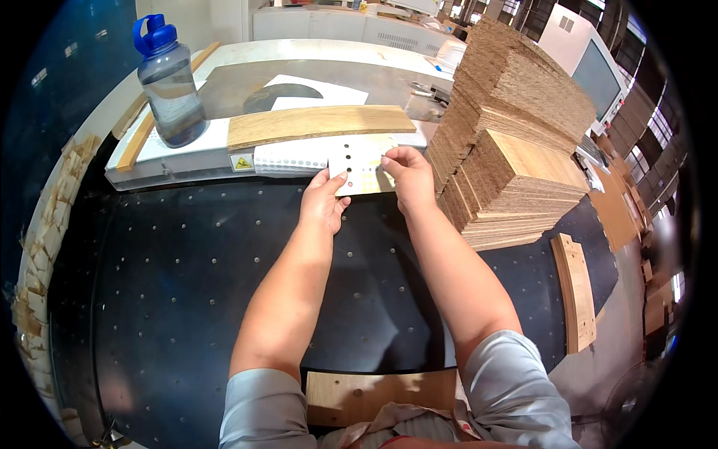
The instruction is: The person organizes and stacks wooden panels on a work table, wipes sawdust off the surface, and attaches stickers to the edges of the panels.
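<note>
A white and pale yellow sheet (366,176) with a row of dark round spots is held up above the far edge of the dark table. My left hand (326,200) grips its lower left side, thumb on top. At its right side my right hand (410,178) is closed in a pinch. Whether those fingertips hold the sheet's edge or a small piece from it, I cannot make out. Just left of the sheet, another white sheet with rows of grey dots (292,160) lies on the machine's ledge. Behind both is a long, narrow wooden board (321,126).
A tall stack of particle boards (516,112) stands close by my right hand. A blue-lidded water bottle (172,90) is at the far left. The black table (194,299) has small studs. Wooden pieces lie at the right edge (574,292) and near my body (381,396).
</note>
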Motion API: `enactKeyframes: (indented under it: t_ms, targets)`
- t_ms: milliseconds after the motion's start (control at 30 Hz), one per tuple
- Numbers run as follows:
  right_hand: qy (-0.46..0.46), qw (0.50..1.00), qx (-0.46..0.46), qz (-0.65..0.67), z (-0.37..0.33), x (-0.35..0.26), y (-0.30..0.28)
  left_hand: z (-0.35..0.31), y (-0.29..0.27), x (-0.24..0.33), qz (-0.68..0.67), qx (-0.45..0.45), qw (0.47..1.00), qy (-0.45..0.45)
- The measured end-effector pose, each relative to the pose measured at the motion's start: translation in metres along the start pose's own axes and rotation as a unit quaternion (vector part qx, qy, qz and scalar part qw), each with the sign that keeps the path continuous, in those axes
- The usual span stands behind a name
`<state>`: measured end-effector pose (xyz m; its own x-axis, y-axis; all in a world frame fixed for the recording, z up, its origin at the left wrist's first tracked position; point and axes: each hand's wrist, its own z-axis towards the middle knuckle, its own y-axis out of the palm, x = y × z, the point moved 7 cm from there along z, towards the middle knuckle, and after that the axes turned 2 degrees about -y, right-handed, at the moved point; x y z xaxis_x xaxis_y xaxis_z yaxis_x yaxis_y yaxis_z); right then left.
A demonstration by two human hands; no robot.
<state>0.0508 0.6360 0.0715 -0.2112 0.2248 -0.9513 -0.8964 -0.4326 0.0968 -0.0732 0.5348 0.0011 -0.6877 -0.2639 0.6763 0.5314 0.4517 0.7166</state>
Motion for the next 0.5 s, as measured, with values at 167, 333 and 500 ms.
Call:
enactKeyframes:
  t_ms: [167, 333, 500]
  targets:
    - [-0.041, 0.998, -0.046, -0.011, -0.003, 0.004, -0.007, 0.003, 0.007, -0.021, -0.033, 0.006, 0.999, 0.002]
    - [-0.194, 0.944, -0.064, -0.259, -0.005, -0.012, 0.015, 0.010, 0.017, -0.012, -0.059, 0.042, 0.995, 0.067]
    - [-0.323, 0.869, -0.068, -0.368, -0.014, -0.047, 0.039, 0.014, 0.025, -0.009, -0.089, 0.009, 0.992, 0.086]
